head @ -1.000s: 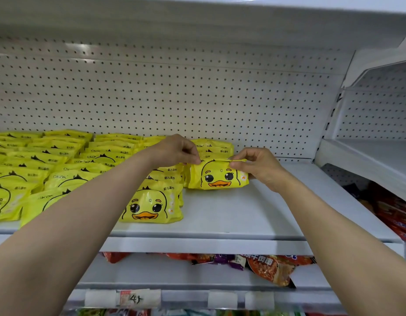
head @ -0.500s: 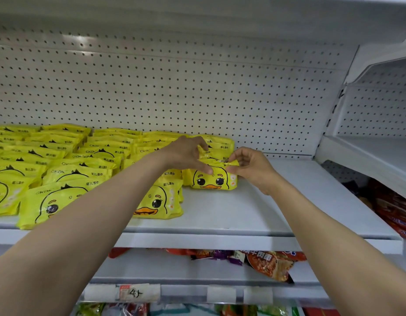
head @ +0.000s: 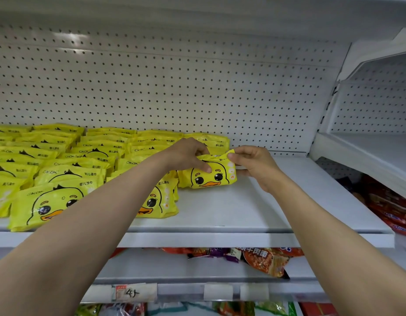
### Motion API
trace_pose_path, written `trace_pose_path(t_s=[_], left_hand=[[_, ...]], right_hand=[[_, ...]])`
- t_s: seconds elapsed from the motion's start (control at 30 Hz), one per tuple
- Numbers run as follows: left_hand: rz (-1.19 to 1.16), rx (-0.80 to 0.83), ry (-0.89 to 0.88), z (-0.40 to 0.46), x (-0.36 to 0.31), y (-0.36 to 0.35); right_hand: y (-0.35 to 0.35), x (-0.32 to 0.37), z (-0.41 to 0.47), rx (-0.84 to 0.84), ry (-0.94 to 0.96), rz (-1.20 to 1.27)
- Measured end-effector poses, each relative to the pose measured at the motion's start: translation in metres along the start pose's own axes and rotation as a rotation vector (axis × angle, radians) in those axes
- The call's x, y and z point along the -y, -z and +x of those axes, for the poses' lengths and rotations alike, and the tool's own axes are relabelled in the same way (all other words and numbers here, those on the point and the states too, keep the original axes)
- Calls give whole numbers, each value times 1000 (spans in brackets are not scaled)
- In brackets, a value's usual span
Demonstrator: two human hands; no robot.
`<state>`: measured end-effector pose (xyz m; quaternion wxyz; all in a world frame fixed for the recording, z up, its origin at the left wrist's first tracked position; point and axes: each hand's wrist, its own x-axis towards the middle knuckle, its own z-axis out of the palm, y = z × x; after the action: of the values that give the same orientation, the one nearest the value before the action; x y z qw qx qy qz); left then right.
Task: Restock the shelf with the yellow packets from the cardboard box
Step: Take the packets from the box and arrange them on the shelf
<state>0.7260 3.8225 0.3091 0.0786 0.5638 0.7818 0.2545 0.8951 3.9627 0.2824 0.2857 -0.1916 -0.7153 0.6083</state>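
At the centre of the frame both hands hold one yellow packet (head: 207, 176) standing on the white shelf (head: 254, 208): the left hand (head: 186, 153) pinches its top left edge, the right hand (head: 254, 163) pinches its top right corner. Rows of yellow packets (head: 60, 169) fill the shelf's left side.

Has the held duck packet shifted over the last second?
Cannot tell: the camera moved too. The held packet stays at the right end of the yellow rows, gripped by both hands.
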Motion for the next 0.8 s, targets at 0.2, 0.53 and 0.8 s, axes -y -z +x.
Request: trace_pose_path(t_s=[0.2,0.53,0.8], left_hand=[[-34,84,5,3,-5,2],[-381,27,-7,0,11,4],[-472,46,-5,-3,18,7]], right_hand=[[-7,-3,5,-211,-73,222],[0,-9,5,-48,-31,102],[3,-9,2,68,26,30]])
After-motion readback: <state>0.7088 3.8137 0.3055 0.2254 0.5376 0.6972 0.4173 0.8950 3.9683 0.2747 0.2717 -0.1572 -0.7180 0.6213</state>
